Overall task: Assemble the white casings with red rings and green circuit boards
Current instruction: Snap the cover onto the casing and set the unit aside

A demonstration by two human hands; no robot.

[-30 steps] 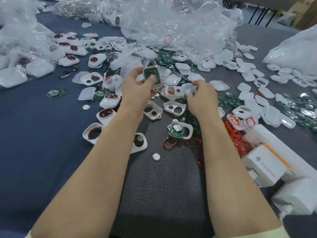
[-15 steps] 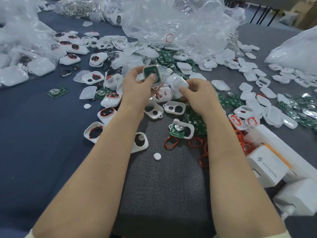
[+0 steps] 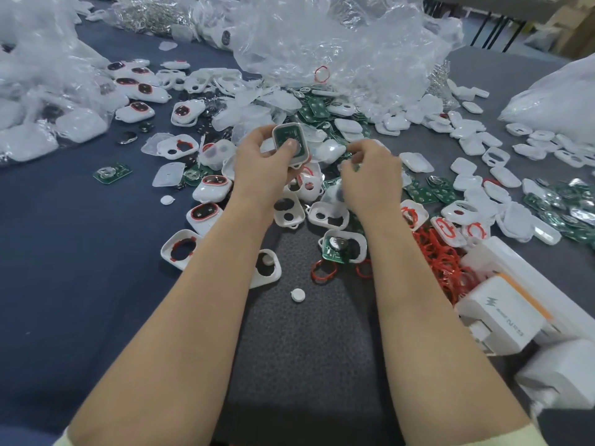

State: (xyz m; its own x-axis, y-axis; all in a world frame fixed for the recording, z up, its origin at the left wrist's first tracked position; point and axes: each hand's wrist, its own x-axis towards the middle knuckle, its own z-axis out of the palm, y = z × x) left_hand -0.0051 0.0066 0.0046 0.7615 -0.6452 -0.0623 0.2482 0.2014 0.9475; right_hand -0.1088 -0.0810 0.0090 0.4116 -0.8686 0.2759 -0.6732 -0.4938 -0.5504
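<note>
One rounded white casing [image 3: 297, 161] with green board [image 3: 286, 134] is gripped by left hand [image 3: 260, 167]; right hand [image 3: 370, 180] curled, hold unclear.

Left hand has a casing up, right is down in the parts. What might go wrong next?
1. The left hand holds the white casing off the table with the thumb on its green circuit board; the board may slip out.
2. The right hand is blurred over mixed parts; it may grab a wrong piece.
3. The right forearm lies close to loose red rings and may sweep them.
</note>
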